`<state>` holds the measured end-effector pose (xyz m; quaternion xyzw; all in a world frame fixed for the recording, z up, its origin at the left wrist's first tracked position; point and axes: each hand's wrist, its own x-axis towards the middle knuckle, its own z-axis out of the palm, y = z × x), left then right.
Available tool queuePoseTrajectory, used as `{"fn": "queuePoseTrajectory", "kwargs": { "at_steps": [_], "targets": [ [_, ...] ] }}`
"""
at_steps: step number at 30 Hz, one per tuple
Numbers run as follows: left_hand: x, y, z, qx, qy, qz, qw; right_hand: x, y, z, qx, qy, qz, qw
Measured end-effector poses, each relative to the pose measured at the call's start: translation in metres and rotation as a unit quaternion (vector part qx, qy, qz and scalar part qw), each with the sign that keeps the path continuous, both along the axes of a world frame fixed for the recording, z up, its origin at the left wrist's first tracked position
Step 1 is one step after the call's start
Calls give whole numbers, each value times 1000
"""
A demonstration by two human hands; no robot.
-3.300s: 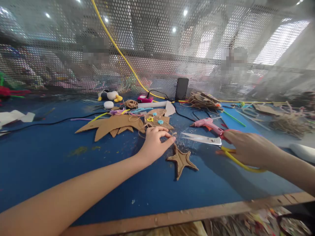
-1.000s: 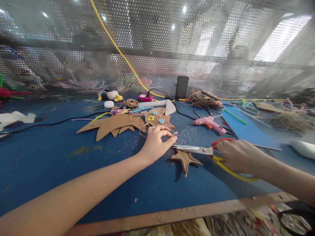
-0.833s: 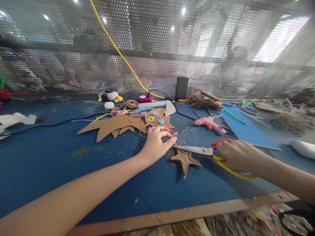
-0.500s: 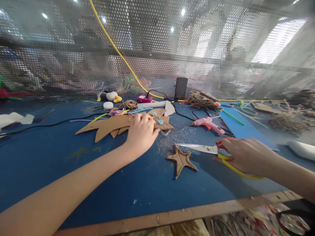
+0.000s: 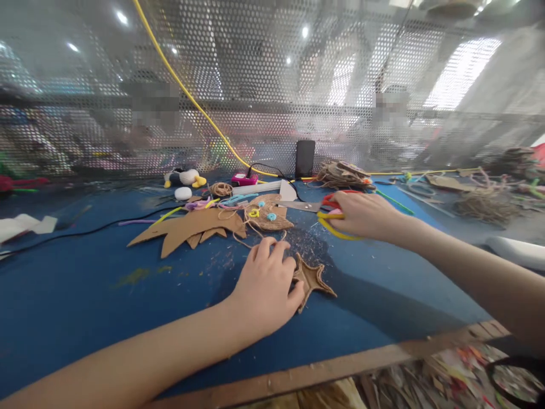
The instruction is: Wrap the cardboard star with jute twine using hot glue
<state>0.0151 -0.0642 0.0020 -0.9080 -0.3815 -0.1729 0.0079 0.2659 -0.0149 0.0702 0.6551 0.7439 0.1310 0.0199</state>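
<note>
Star (image 5: 314,278) of twine-wrapped cardboard lies flat on the blue table (image 5: 85,295), touching my left hand (image 5: 266,287) on its right side; my fingers (image 5: 272,253) are curled down with the thumb against the star's near edge, pressing more than pinching. My right hand (image 5: 361,215) is well apart, farther back and to the right, closed around the scissors (image 5: 327,211), whose blades point left toward the cardboard pieces (image 5: 191,224). The left hand is far nearer the star.
</note>
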Motion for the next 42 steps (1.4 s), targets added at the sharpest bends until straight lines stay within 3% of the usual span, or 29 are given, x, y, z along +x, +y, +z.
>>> {"fn": "queuePoseTrajectory", "kwargs": {
  "at_steps": [1, 3, 6, 8, 11, 15, 19, 22, 24, 28, 35, 38, 42],
  "targets": [
    [-1, 2, -2, -16, -3, 2, 1000, -7, 14, -2, 1, 10, 22, 1000],
    [-5, 6, -4, -37, -10, 3, 999, -22, 43, -8, 2, 46, 129, 990],
    [-9, 11, -4, -55, -17, 2, 998, -43, 76, -18, 4, 56, 177, 983],
    [-11, 13, -4, -57, -22, 1, 998, -52, 85, -22, 10, 57, 193, 979],
    [-14, 21, -3, -51, -30, -8, 998, -51, 76, -20, 28, 61, 204, 977],
    [-18, 36, 0, -25, -31, -10, 999, -22, 41, -16, 94, 75, 161, 980],
    [-14, 41, 4, 15, -61, 8, 998, 18, 12, -23, 166, 61, 32, 984],
    [-6, 27, 0, -22, -62, 9, 998, 43, 4, -36, 157, 25, -79, 984],
    [0, 13, -5, -56, -43, 12, 997, 57, 4, -46, 110, 19, -121, 986],
    [4, -6, -14, -55, -19, 25, 998, 77, 13, -67, 22, 65, -104, 992],
    [2, -6, -15, -63, -17, 1, 998, 85, 21, -82, 41, 113, -141, 983],
    [-1, -5, -15, -64, -25, -8, 998, 79, 17, -77, 74, 102, -133, 983],
    [-4, -5, -18, -72, -41, -21, 996, 79, 12, -70, 196, 33, -55, 978]
  ]
}}
